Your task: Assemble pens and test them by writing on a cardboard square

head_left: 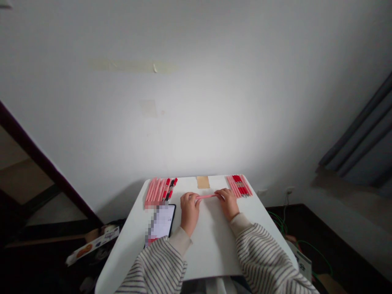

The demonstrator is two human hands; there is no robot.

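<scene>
Between my two hands a slim pink pen is held sideways above the white table. My left hand has its fingers closed on the left end. The right end is pinched by my right hand. Both fingertips partly cover the pen's ends. At the back left lies a row of pink pens, with several red and black pens beside it. Another bundle at the back right has pink pens and red ones side by side.
A phone with a lit screen lies left of my left hand, partly pixelated. A tan paper square is at the table's back edge. The white table stands against a wall. Green cables run along the floor at right.
</scene>
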